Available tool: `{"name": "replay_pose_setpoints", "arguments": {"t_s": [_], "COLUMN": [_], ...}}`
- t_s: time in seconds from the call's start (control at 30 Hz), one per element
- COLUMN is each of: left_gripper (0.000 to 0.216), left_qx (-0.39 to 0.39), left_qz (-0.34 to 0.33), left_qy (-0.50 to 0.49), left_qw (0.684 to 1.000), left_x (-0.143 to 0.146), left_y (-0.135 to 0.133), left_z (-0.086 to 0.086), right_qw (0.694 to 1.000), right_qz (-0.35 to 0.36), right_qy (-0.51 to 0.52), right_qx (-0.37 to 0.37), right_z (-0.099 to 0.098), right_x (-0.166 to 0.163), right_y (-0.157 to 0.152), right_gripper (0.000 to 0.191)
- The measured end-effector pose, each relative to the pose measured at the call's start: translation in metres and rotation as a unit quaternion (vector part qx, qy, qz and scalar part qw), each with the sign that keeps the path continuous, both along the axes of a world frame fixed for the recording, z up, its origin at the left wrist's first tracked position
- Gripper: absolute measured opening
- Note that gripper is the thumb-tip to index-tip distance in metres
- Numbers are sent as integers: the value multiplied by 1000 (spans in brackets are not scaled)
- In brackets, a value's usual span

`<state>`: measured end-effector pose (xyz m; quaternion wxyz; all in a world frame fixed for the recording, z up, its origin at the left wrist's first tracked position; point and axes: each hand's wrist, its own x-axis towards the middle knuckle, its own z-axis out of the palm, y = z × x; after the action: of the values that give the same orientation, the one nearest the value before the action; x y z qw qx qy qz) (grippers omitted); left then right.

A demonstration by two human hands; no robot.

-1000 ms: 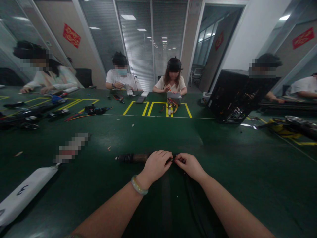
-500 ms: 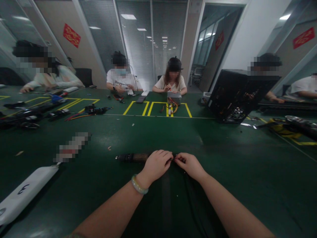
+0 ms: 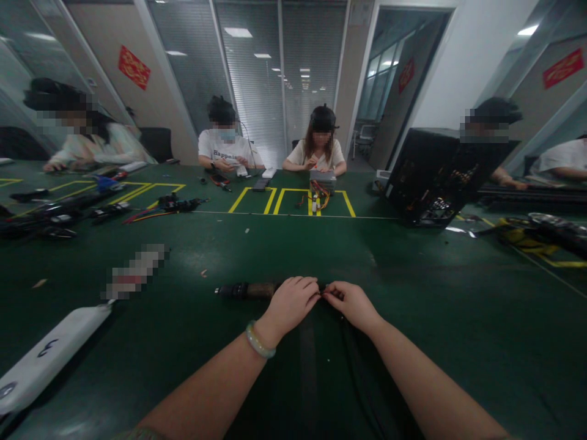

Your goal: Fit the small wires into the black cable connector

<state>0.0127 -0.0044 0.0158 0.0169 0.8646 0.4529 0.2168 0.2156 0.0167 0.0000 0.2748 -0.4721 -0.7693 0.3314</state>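
A dark rod-shaped tool with a brownish middle lies crosswise on the green table just in front of me. My left hand, with a pale bead bracelet on the wrist, is curled over the tool's right end. My right hand meets it fingertip to fingertip, pinching something small that I cannot make out. Dark cables or straps run from under my hands back toward me.
A white flat device lies at the near left. A black computer case stands tilted at the right. Cables and parts lie at the far left, yellow tape boxes at the far middle. Several people work around the table.
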Motion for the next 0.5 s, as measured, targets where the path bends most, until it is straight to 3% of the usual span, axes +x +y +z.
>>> {"name": "replay_pose_setpoints", "arguments": {"t_s": [0.2,0.5], "left_gripper": [14,8], "left_qx": [-1,8], "left_qz": [-14,-5], "left_qy": [-8,4], "left_qw": [1000,1000], "left_x": [0,0], "left_y": [0,-1], "left_z": [2,1], "right_qw": [1000,1000], "right_qz": [6,7], "right_qy": [3,5], "right_qx": [0,2], "right_z": [2,1], "right_x": [1,1], "right_y": [-1,-1], "right_gripper": [12,12]}}
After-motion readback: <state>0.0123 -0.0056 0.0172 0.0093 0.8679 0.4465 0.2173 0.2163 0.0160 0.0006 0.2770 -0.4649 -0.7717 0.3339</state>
